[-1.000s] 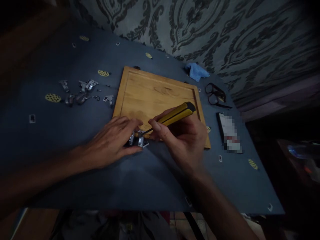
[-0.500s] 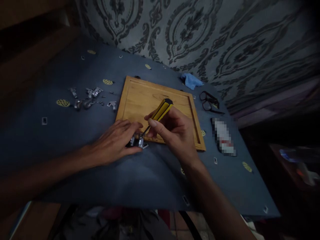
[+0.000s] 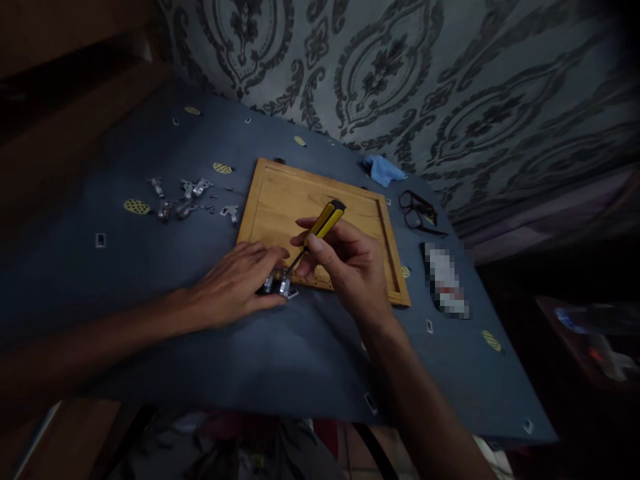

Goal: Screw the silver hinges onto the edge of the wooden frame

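My right hand [image 3: 350, 263] grips a screwdriver [image 3: 326, 221] by its yellow and black handle, thumb and fingers wrapped round it. The shaft slants down to the left, its tip at a metal hinge [image 3: 285, 287] on the near edge of a wooden cabinet door [image 3: 325, 190]. My left hand [image 3: 245, 277] lies over the left end of that edge, with thumb and forefinger on either side of the hinge. Part of the hinge is hidden by the fingers. The door lies flat on the table, its recessed side up.
Several loose metal hinges [image 3: 187, 208] and small screws [image 3: 214, 197] lie left of the door on the dark blue tablecloth [image 3: 165, 360]. A blue cloth [image 3: 384, 171], glasses [image 3: 420, 212] and a blurred-out dark-edged object [image 3: 447, 280] lie to the right. A patterned wall [image 3: 385, 80] rises behind.
The fingers of my right hand have shifted slightly on the screwdriver handle. My left hand keeps its place at the hinge. The whole view has moved a little.
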`<action>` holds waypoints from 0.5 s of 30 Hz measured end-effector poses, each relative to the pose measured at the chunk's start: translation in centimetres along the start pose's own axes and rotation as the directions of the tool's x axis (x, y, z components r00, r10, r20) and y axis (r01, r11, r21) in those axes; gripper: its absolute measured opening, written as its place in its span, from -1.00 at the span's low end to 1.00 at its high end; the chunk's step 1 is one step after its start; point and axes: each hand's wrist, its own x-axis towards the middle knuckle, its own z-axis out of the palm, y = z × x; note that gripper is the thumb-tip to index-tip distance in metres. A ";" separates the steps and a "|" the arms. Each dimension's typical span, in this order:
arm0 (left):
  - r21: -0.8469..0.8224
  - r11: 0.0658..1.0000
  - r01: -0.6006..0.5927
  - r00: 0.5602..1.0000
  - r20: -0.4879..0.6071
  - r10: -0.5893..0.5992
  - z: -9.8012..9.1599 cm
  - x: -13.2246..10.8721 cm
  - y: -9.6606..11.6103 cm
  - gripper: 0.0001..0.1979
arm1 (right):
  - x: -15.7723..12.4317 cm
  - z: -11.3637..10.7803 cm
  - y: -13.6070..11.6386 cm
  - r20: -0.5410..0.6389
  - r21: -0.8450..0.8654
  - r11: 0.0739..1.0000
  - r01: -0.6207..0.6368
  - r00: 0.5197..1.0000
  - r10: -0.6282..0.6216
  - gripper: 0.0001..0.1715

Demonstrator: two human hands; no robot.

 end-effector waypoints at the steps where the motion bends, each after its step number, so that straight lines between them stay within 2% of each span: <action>1: 0.007 1.000 -0.002 1.000 -0.006 0.002 0.1 0.0 -0.1 -0.54 | 0.0 0.1 0.0 -0.022 -0.007 1.000 -0.003 1.000 0.002 -0.57; 4: 0.007 1.000 -0.014 1.000 -0.016 0.014 0.2 -0.1 -0.2 -0.53 | -0.1 0.4 -0.1 -0.077 -0.026 1.000 -0.012 0.997 0.010 -0.55; 7: 0.003 1.000 -0.015 1.000 -0.008 0.015 0.2 -0.1 -0.2 -0.56 | 0.0 0.5 -0.2 -0.084 -0.024 1.000 -0.017 0.996 0.015 -0.55; 15: 0.001 1.000 0.007 1.000 0.014 -0.007 -0.1 -0.1 0.1 -0.63 | -0.2 -0.2 -0.7 0.097 -0.012 0.999 -0.033 0.995 0.034 -0.68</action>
